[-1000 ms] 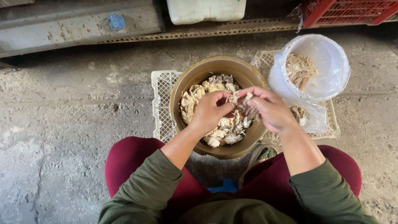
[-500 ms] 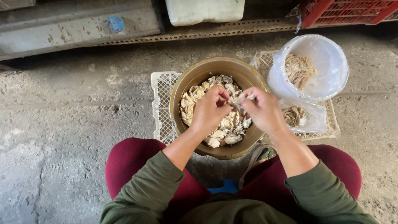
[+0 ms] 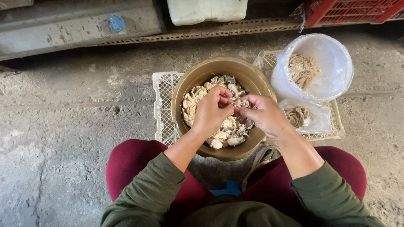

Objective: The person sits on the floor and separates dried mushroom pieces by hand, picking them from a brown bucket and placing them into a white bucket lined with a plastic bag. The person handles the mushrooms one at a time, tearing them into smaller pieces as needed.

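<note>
A: What are the hands doing?

B: The left hand (image 3: 211, 110) and the right hand (image 3: 263, 114) meet over the big brown bowl (image 3: 198, 77). Both pinch one small pale piece (image 3: 238, 103) between the fingertips, just above the pile.

A: What is in the bowl?

B: Lots of pale pieces (image 3: 198, 94). They look dry, curly and cream-colored, with some brown bits. The bowl sits on a white crate (image 3: 163, 105) on the floor, at its left end.

A: Is much work done?

B: I think some. The white bucket (image 3: 332, 63) at the crate's far right corner has a small heap of stringy shreds (image 3: 302, 69). A clear bag (image 3: 309, 120) by the crate's near right edge holds a few more. But the bowl looks quite full, so I guess a lot is left.
</note>
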